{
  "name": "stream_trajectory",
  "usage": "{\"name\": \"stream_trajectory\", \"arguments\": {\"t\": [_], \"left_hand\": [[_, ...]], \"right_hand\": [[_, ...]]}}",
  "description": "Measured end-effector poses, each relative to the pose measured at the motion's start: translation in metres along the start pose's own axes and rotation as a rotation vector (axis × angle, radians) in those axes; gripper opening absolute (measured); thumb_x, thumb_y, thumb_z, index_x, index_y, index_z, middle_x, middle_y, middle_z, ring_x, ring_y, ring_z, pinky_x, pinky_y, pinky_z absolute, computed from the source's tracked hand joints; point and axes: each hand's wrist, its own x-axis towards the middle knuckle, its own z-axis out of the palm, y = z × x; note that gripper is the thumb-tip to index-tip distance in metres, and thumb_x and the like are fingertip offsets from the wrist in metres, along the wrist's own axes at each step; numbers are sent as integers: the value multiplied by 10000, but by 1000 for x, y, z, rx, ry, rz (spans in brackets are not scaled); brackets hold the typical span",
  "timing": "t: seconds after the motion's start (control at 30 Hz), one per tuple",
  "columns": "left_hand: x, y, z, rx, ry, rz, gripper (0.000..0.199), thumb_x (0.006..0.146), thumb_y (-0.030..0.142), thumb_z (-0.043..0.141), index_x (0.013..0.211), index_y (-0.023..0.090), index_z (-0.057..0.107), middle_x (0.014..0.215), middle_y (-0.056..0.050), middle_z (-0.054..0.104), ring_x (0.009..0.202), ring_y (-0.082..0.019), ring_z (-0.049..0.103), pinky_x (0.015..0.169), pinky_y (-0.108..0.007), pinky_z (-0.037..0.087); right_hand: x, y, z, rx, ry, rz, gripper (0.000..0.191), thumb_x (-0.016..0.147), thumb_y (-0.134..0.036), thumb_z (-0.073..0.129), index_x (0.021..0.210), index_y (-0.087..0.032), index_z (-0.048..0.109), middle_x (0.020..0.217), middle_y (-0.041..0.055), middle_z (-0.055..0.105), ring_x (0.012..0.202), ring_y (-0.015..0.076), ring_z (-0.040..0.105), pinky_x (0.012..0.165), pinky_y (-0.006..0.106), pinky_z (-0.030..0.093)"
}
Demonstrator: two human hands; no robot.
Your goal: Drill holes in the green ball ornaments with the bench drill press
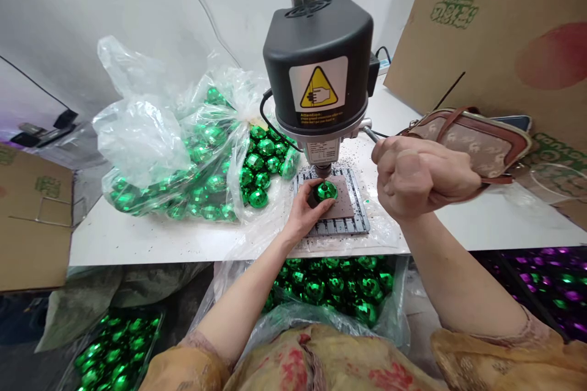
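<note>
A shiny green faceted ball (327,191) sits in a dark holder under the drill press, with my left hand (306,212) curled round it, thumb and fingers on either side. Just above the ball is the chuck (323,170) of the black drill press (318,61), which bears a yellow warning label. Beneath lies the slotted metal base plate (360,211) with a pinkish board (345,206) on it. My right hand (413,174) is closed in a fist round the drill press lever (368,130); only the lever's inner end shows.
Left of the press, a clear plastic bag (183,153) spills green balls (259,162) on the white table (151,238). Below the front edge stands a lined container of green balls (334,284). A patterned purse (472,140) and a cardboard box (495,30) are at right. Dark shavings litter the table.
</note>
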Motion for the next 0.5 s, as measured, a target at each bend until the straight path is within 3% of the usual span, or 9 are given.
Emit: {"name": "stream_trajectory", "arguments": {"t": [0.3, 0.4, 0.5], "left_hand": [[-2, 0, 1, 3, -11, -1, 537, 822, 430, 818, 1256, 206, 594, 1280, -116, 652, 1186, -269, 630, 1072, -430, 490], [-1, 1, 2, -20, -5, 1, 553, 814, 449, 820, 1243, 204, 573, 1215, -101, 672, 1116, -245, 655, 1011, -405, 522], [0, 6, 5, -2, 38, 26, 535, 802, 450, 827, 1197, 199, 566, 1156, -89, 683, 1068, -226, 670, 963, -380, 538]], "right_hand": [[-14, 5, -7, 36, -72, -94, 451, 867, -130, 556, 561, -198, 232, 482, -52, 262, 383, 54, 275, 401, 278, 260], [1, -3, 0, -7, -27, 33, 511, 891, -164, 581, 518, -185, 233, 454, -49, 273, 379, 52, 296, 404, 277, 241], [33, -8, 15, -29, 47, 216, 525, 922, -186, 586, 480, -174, 304, 428, -53, 298, 379, 44, 324, 420, 266, 185]]}}
